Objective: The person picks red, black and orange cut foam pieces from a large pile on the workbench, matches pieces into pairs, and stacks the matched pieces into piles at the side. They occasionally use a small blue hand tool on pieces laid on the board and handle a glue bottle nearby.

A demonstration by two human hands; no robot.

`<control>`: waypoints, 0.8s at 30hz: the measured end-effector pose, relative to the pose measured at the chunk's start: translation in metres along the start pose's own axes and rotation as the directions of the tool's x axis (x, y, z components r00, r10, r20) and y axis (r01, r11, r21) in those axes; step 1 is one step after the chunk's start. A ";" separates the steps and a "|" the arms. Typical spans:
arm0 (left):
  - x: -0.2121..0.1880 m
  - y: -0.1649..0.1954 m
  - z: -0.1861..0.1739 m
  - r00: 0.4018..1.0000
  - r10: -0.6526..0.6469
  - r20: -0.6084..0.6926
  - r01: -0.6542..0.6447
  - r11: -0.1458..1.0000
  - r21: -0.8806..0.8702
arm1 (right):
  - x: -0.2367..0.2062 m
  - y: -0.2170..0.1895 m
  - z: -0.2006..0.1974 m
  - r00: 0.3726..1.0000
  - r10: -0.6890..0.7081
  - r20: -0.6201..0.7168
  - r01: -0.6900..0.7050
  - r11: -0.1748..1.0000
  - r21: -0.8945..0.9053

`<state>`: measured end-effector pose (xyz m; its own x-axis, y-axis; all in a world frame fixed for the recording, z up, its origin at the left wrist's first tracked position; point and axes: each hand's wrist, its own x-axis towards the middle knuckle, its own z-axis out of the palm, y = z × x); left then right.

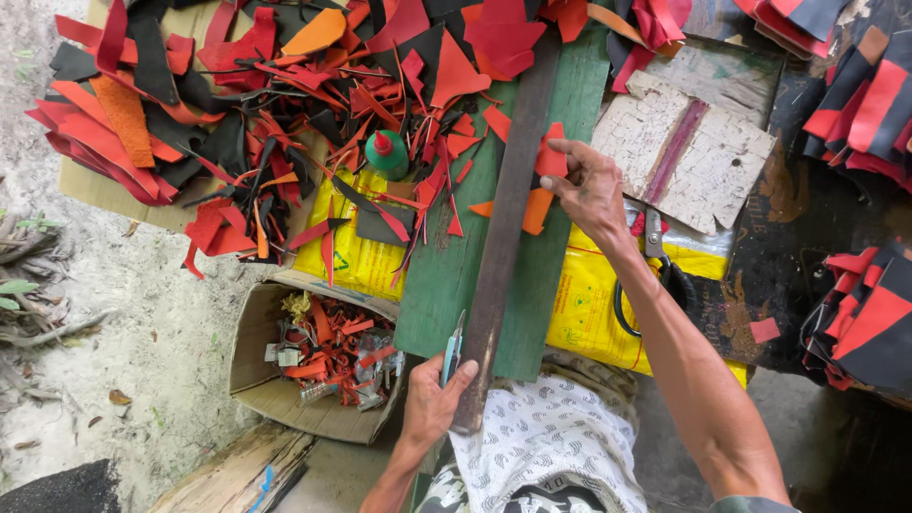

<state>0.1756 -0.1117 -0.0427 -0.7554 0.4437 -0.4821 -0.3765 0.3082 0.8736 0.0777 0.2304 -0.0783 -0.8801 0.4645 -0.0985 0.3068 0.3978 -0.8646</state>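
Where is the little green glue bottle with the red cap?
In the head view, the green bottle stands upper centre among the red and black scraps, left of the green board.
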 end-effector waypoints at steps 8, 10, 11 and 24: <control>0.002 -0.022 0.007 0.974 -0.156 -0.166 0.188 0.962 0.199 | -0.005 0.002 -0.002 0.995 -0.043 -0.091 0.040 0.999 -0.034; 0.001 -0.024 0.010 0.970 -0.172 -0.174 0.207 0.957 0.206 | -0.004 0.003 -0.002 0.996 -0.024 -0.091 0.023 1.000 -0.012; 0.001 -0.025 0.011 0.971 -0.158 -0.176 0.195 0.956 0.217 | -0.004 0.004 -0.002 0.996 -0.008 -0.085 0.008 1.000 0.001; 0.004 -0.037 0.014 0.968 -0.144 -0.203 0.185 0.962 0.202 | 0.004 0.004 -0.010 0.986 0.154 -0.060 -0.145 0.981 0.126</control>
<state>0.1941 -0.1094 -0.0782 -0.7863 0.2144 -0.5795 -0.3940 0.5484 0.7376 0.0789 0.2419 -0.0777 -0.7988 0.5672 -0.2004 0.3832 0.2230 -0.8963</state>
